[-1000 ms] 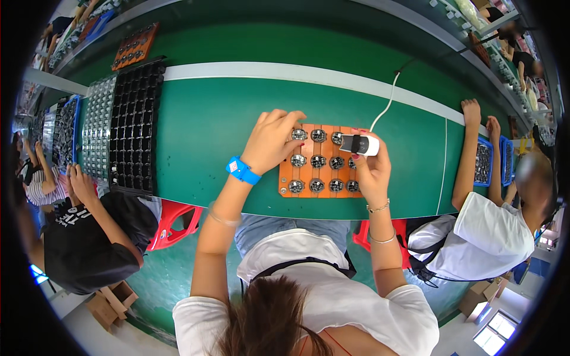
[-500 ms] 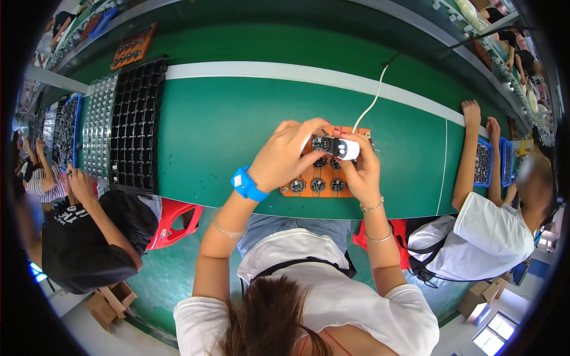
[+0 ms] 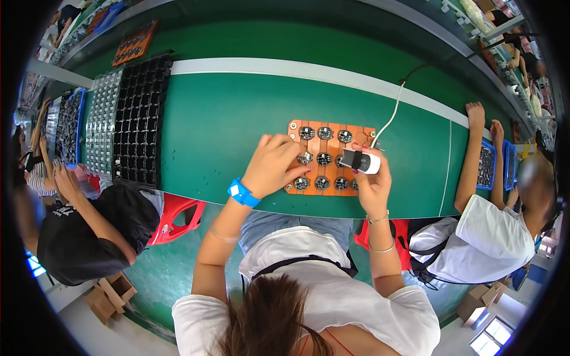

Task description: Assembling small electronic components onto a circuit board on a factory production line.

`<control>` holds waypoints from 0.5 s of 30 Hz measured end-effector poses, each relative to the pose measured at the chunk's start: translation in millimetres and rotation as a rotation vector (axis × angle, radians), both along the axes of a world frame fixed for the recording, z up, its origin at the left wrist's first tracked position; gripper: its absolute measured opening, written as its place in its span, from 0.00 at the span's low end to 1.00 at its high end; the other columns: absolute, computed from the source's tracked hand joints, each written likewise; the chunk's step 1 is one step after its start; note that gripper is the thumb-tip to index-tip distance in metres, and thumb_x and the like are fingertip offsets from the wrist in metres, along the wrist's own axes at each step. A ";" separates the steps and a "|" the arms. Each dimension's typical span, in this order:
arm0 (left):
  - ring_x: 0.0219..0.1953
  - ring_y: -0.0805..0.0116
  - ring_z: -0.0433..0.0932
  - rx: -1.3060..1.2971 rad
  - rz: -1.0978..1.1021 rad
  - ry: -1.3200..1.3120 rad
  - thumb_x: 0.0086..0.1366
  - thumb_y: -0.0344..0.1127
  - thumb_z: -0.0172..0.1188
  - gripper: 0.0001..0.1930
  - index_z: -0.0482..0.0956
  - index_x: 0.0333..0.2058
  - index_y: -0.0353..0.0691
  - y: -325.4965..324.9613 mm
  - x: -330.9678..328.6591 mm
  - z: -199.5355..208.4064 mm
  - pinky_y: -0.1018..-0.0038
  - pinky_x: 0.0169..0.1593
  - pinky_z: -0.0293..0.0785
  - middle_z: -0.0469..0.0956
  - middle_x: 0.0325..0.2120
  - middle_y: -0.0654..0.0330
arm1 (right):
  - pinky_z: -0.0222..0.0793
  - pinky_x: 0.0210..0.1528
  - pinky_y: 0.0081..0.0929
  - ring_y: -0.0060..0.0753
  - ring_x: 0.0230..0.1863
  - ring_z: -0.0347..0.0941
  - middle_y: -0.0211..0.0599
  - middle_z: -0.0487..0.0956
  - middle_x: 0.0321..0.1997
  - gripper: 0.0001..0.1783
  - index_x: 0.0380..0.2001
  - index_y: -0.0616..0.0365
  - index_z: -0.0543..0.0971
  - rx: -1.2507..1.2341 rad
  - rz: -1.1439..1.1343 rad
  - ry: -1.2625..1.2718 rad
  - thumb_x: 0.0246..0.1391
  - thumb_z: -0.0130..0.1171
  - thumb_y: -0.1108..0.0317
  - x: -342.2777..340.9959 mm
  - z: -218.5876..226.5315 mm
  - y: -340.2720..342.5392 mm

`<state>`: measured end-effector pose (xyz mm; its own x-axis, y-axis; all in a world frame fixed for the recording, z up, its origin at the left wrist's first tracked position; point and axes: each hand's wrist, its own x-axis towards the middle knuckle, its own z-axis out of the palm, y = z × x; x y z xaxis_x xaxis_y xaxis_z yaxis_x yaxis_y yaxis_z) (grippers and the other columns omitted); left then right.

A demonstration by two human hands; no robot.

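A flat orange board (image 3: 314, 169) lies on the green table in front of me, carrying rows of small round black parts with shiny tops. My left hand (image 3: 276, 165), with a blue band at its wrist, reaches over the board's left side. Its thumb and forefinger close around one round black part (image 3: 304, 158) at the middle row's left end. In my right hand (image 3: 374, 185) is a small white handheld device (image 3: 369, 163) with a black end, held above the board's right side. The device's tip hides part of the board.
A white cable (image 3: 390, 121) runs from near the device to the table's back. Black (image 3: 139, 121) and clear (image 3: 102, 127) compartment trays lie at left. Co-workers sit on both sides; blue bins (image 3: 485, 167) stand at right. Another orange board (image 3: 135, 43) lies at the far left.
My hands have parted. The left moved down-left from the device's black end to the board's left side with the round part; the right shifted slightly right and down with the device.
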<state>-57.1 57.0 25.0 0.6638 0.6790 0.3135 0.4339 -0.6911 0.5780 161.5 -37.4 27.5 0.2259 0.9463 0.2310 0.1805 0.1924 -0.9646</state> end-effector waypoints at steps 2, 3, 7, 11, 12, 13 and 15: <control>0.40 0.64 0.71 0.025 0.017 0.017 0.48 0.37 0.69 0.15 0.73 0.31 0.44 -2.0 1.3 -6.0 0.70 0.44 0.62 0.77 0.34 0.66 | 0.64 0.54 0.27 0.31 0.48 0.70 0.43 0.74 0.49 0.21 0.47 0.63 0.70 -0.014 0.056 -0.106 0.47 0.54 0.84 -4.4 5.0 1.6; 0.39 0.64 0.72 0.021 0.025 -0.005 0.48 0.36 0.69 0.14 0.72 0.31 0.43 -2.9 1.2 -4.2 0.70 0.44 0.62 0.77 0.34 0.66 | 0.65 0.52 0.26 0.30 0.47 0.71 0.42 0.73 0.49 0.21 0.47 0.63 0.71 -0.007 0.090 -0.197 0.47 0.54 0.84 -3.7 4.3 3.0; 0.37 0.65 0.75 -0.024 -0.004 -0.164 0.48 0.34 0.69 0.14 0.71 0.29 0.42 -8.2 7.4 6.5 0.71 0.44 0.63 0.79 0.34 0.64 | 0.70 0.42 0.19 0.26 0.45 0.71 0.39 0.71 0.49 0.22 0.48 0.62 0.72 -0.070 0.158 -0.257 0.47 0.55 0.84 -12.3 5.2 4.7; 0.35 0.64 0.77 -0.083 0.007 -0.210 0.48 0.33 0.70 0.15 0.70 0.29 0.40 -17.1 13.2 20.1 0.71 0.44 0.65 0.80 0.34 0.62 | 0.70 0.38 0.17 0.26 0.46 0.71 0.38 0.71 0.49 0.22 0.49 0.62 0.71 -0.110 0.172 -0.139 0.47 0.53 0.85 -20.0 11.5 3.7; 0.35 0.64 0.77 -0.082 0.010 -0.211 0.48 0.33 0.70 0.15 0.70 0.29 0.40 -17.2 13.2 21.4 0.71 0.44 0.65 0.80 0.34 0.62 | 0.70 0.38 0.17 0.26 0.46 0.71 0.38 0.71 0.49 0.22 0.49 0.62 0.71 -0.109 0.174 -0.140 0.47 0.53 0.85 -20.7 13.0 4.8; 0.35 0.64 0.77 -0.088 0.012 -0.216 0.48 0.33 0.70 0.15 0.70 0.30 0.40 -17.6 13.1 22.6 0.71 0.44 0.65 0.80 0.34 0.61 | 0.71 0.40 0.20 0.29 0.46 0.71 0.38 0.73 0.47 0.22 0.47 0.60 0.73 -0.096 0.148 -0.123 0.46 0.56 0.82 -21.2 14.1 5.8; 0.36 0.64 0.77 -0.094 0.013 -0.222 0.48 0.33 0.70 0.16 0.70 0.30 0.40 -18.1 13.3 22.5 0.71 0.44 0.65 0.80 0.34 0.61 | 0.71 0.41 0.23 0.33 0.47 0.72 0.38 0.76 0.45 0.21 0.46 0.58 0.76 -0.084 0.121 -0.107 0.45 0.59 0.80 -20.4 14.7 6.8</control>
